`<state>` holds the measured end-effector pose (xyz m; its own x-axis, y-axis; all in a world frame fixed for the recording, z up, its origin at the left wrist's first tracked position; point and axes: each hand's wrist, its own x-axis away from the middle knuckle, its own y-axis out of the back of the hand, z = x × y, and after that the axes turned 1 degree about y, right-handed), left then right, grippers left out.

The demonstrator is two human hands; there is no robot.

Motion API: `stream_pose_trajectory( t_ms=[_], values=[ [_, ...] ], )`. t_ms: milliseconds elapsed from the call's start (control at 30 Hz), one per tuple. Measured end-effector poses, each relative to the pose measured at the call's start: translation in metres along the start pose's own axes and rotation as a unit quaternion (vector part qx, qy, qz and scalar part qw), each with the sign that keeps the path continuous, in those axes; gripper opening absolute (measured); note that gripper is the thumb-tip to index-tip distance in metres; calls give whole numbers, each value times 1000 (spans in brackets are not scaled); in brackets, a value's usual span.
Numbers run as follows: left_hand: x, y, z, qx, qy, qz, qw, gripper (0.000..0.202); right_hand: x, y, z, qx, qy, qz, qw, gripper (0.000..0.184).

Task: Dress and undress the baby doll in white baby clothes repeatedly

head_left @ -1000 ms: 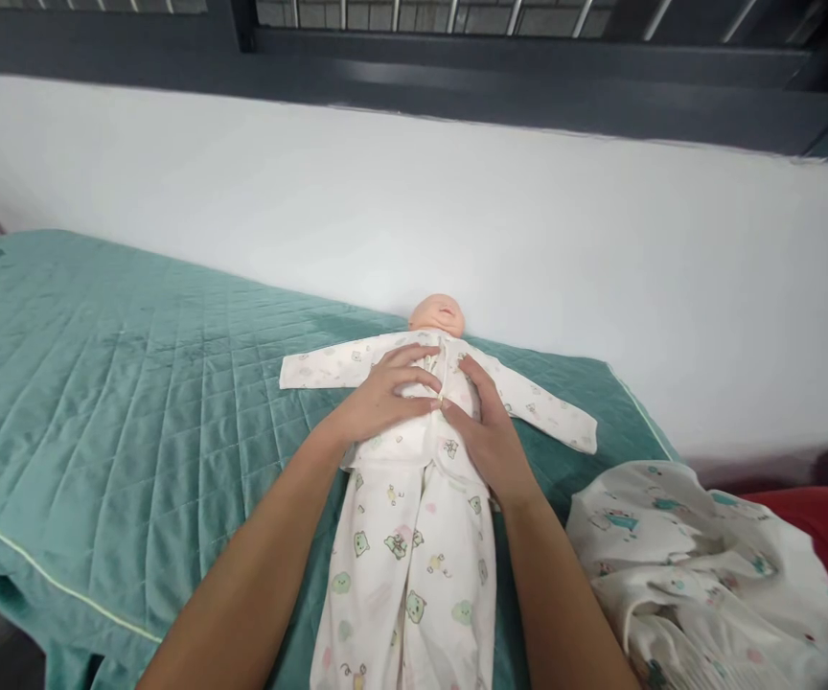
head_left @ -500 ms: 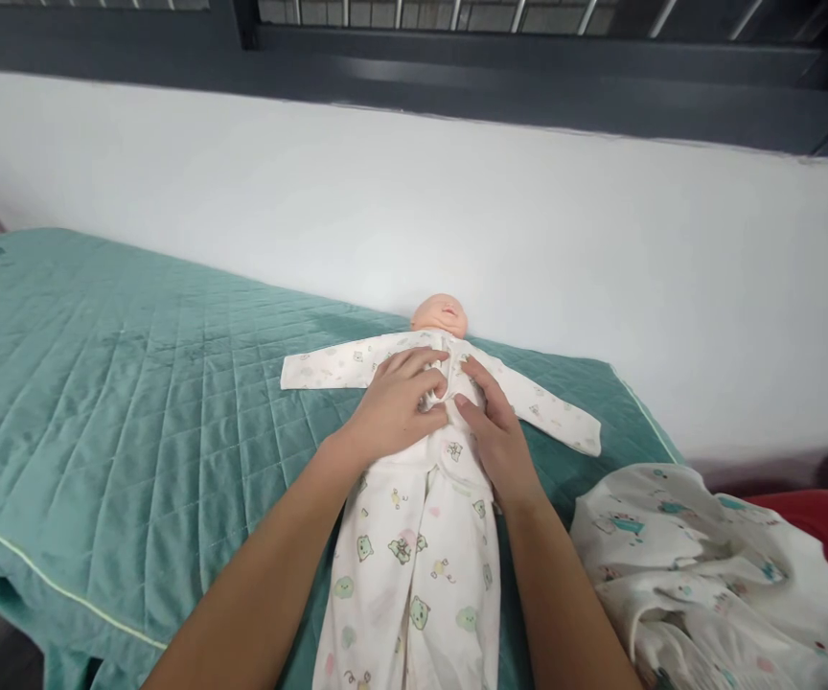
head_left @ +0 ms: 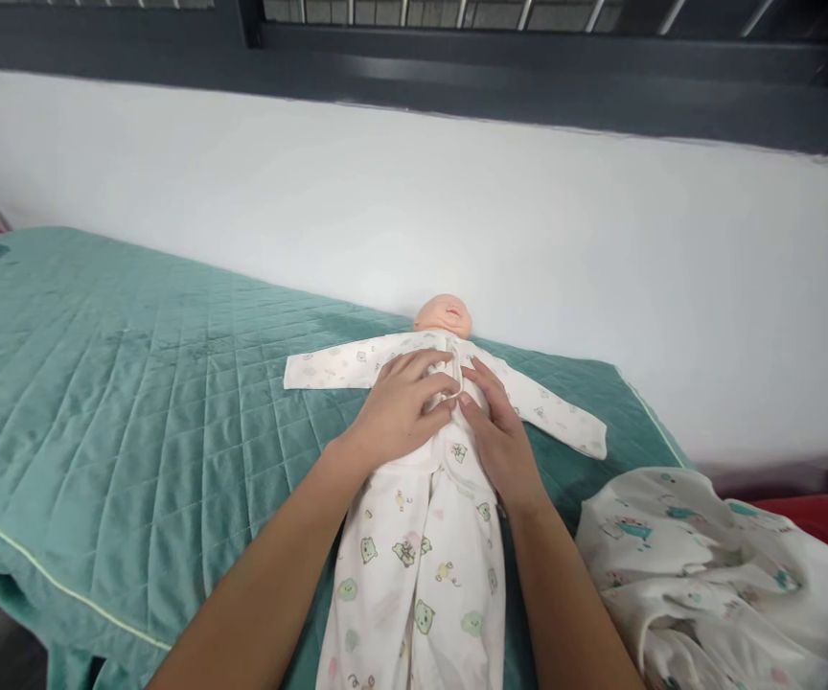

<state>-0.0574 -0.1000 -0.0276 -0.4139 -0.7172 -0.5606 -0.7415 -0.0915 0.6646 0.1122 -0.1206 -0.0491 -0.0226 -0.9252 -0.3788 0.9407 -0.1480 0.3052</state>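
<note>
A baby doll [head_left: 444,314] lies on its back, its head by the wall and its arms inside the sleeves, which spread out to both sides. It wears a white long-sleeved baby shirt [head_left: 461,458] and white trousers [head_left: 414,585], both with small animal prints. My left hand [head_left: 406,402] rests on the chest, its fingers bent at the shirt's front edge. Opposite it, my right hand [head_left: 504,436] holds the other side of the front between thumb and fingers. A raised fold of the shirt shows between the fingertips. My fingers partly hide the front opening.
The doll lies on a green quilted cover [head_left: 191,402] that hangs over the near edge. A crumpled white printed cloth [head_left: 716,575] is at the right, with something red [head_left: 820,522] behind it. A white wall [head_left: 385,192] rises behind, below a dark window frame [head_left: 529,72].
Both hands stay at the shirt front, with small finger movements. The fold between the fingertips stands out more now. The whole view has shifted slightly.
</note>
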Motion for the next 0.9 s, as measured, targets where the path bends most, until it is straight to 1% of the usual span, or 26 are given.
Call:
stream_pose_trajectory(
  t_ms=[233,333,433,500,567,733,800,833,867,900],
  values=[
    [0,0,2,6,3,10,1000,19,0,0,4,-20,-7,-9,1000,34],
    [0,1,1,15,12,10,1000,16,0,-1,6,-31,-18,-16,999,29],
    [0,2,-1,43,28,3,999,9,0,-2,9,-32,-34,-31,998,22],
    [0,2,-1,68,37,-6,997,7,0,-3,12,-20,-38,-40,998,19],
    [0,2,-1,87,42,-11,995,10,-1,-3,15,0,-38,-45,998,17],
    [-1,1,1,127,54,-7,990,14,-5,-6,19,50,-22,-56,997,14],
    [-1,2,3,178,69,-3,982,16,-6,-6,17,45,-21,-63,997,12],
    [-1,3,4,216,85,1,973,16,-6,-6,15,31,-26,-69,997,12],
    [-1,4,5,265,106,-4,958,17,-6,-5,13,9,-37,-79,996,13],
    [-1,5,7,318,131,-26,939,18,-6,-4,11,-22,-56,-98,993,15]
  ],
)
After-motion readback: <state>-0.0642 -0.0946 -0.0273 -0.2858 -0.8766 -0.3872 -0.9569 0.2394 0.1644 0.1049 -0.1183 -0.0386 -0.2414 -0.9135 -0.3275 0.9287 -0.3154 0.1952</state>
